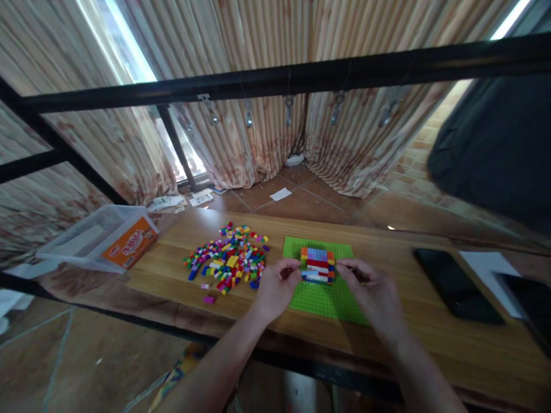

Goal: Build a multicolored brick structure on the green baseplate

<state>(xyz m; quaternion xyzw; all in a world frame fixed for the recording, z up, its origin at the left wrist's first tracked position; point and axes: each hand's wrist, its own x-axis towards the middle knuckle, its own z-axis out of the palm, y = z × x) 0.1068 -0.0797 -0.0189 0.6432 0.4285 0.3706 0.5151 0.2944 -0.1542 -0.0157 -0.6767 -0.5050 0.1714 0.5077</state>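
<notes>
A small block of toy bricks (pixel 317 264) in orange, light blue, red, white and dark blue stands on a green baseplate (pixel 331 307). My left hand (pixel 278 287) is at its left side, with thumb and index finger curled together against the edge. At the right side, my right hand (pixel 374 289) has its fingers closed, the tips touching the block. Both hands hold the block between them. Whether a loose brick is also hidden in the fingers, I cannot tell.
Left of the baseplate spreads a pile of loose coloured bricks (pixel 232 258). A clear plastic box (pixel 90 241) with an orange label stands at the table's left end. A black phone (pixel 456 284) and white paper (pixel 491 275) lie to the right. A dark metal bar (pixel 275 80) crosses behind the table.
</notes>
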